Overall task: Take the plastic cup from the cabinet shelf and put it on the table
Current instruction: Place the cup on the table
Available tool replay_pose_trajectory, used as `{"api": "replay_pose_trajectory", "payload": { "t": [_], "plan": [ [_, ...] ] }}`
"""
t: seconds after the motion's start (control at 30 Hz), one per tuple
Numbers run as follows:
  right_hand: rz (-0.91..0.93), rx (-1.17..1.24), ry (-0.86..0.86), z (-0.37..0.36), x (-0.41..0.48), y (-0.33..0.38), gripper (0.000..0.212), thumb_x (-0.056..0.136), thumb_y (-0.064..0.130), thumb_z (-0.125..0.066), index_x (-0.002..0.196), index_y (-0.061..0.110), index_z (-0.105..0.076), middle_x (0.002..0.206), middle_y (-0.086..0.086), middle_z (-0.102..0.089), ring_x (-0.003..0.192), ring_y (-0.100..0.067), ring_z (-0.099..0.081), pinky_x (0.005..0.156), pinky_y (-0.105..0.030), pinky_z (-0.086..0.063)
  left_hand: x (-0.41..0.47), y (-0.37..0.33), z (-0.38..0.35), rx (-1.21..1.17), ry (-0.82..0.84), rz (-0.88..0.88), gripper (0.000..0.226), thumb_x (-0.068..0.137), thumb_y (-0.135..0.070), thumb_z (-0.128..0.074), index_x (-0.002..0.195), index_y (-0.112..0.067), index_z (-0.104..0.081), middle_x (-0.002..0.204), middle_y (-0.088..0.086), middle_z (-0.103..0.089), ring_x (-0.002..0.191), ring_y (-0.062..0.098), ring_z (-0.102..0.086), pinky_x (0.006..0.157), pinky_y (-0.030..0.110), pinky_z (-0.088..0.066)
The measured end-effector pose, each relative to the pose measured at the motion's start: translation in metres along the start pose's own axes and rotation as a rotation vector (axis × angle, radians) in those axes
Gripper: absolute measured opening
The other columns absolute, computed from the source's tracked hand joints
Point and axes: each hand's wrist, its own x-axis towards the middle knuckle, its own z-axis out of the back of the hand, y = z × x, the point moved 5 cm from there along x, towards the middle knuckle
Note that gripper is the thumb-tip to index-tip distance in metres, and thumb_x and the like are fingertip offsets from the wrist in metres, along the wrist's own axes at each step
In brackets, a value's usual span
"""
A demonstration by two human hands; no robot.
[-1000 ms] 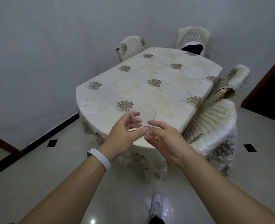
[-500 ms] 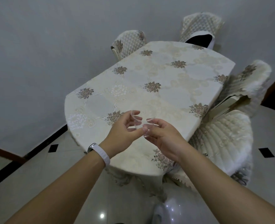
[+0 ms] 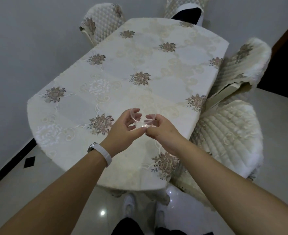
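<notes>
From the head camera, I held the plastic cup point(image 3: 143, 118) between both hands, above the near half of the table point(image 3: 156, 68). My left hand point(image 3: 122, 128) curled round its left side, fingers closed on the wall, and my right hand point(image 3: 161, 131) pinched the right side from below and behind. The cup was upright or nearly so, rim towards the camera, and I judged it was not yet resting on the cloth, though I could not be sure of the gap.

What I thought could go wrong: the cup looked thin and clear, so a squeeze from two sides might have buckled it or popped it out of my fingers. The tablecloth point(image 3: 106, 85) was embroidered and looked slightly uneven, so a light, empty cup set down carelessly might have tipped or skidded. Letting go with one hand before the base was flat could have tilted it. The cloth also hung over the edge near my legs, and a knee catching it might have dragged the surface under the cup.

Hard to make out: the cup was nearly invisible against the pale cloth, with only its rim and a few glints showing. Its base was hidden behind my fingers, so I could not tell whether it held anything. The chairs point(image 3: 224, 133) at the right and far end were partly cut off, and the cabinet was out of view.
</notes>
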Motion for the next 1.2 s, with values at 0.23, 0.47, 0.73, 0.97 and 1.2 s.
{"api": "replay_pose_trajectory", "payload": {
  "t": [0.23,0.47,0.73,0.97,1.2],
  "plan": [
    [-0.016,-0.279,-0.059,-0.005,0.035,-0.029,0.045,0.084,0.010,-0.065,0.126,0.023,-0.054,0.126,0.000,-0.059,0.104,-0.015,-0.064,0.089,-0.034,-0.051,0.027,0.056,0.008,-0.001,0.129,0.084,0.059,0.075,-0.020,-0.077,0.126,-0.029,-0.047,0.127,-0.004,-0.057,0.124,0.001,-0.051,0.104,0.033,-0.045],
    [0.044,-0.521,-0.070,-0.013,0.063,-0.060,0.047,0.086,0.015,-0.064,0.130,0.020,-0.052,0.118,0.006,-0.058,0.108,-0.015,-0.060,0.092,-0.027,-0.047,0.045,0.107,0.017,0.029,0.179,0.139,0.059,0.080,-0.008,-0.075,0.129,-0.026,-0.046,0.130,-0.006,-0.055,0.128,0.003,-0.047,0.108,0.038,-0.041],
    [0.160,-0.739,-0.076,-0.013,0.078,-0.084,0.053,0.088,0.027,-0.066,0.138,0.019,-0.047,0.132,-0.001,-0.061,0.117,-0.018,-0.057,0.086,-0.023,-0.039,0.051,0.142,0.019,0.022,0.147,0.158,0.059,0.074,-0.017,-0.076,0.126,-0.021,-0.048,0.128,-0.004,-0.057,0.125,0.001,-0.050,0.107,0.037,-0.042],
    [0.206,-0.809,-0.093,-0.015,0.088,-0.107,0.042,0.081,0.044,-0.064,0.117,0.023,-0.058,0.105,0.001,-0.066,0.097,-0.019,-0.060,0.085,-0.042,-0.050,0.049,0.158,0.017,0.018,0.114,0.169,0.056,0.068,-0.027,-0.078,0.114,-0.043,-0.049,0.127,-0.008,-0.058,0.123,0.001,-0.052,0.107,0.039,-0.042],
    [0.266,-0.881,-0.123,-0.013,0.094,-0.119,0.057,0.080,0.044,-0.066,0.128,0.014,-0.057,0.121,0.002,-0.065,0.125,-0.019,-0.050,0.110,-0.041,-0.035,0.045,0.165,0.011,0.020,0.075,0.151,0.057,0.072,-0.015,-0.079,0.114,-0.040,-0.049,0.120,-0.010,-0.060,0.117,0.006,-0.057,0.105,0.037,-0.045]
  ]
}}
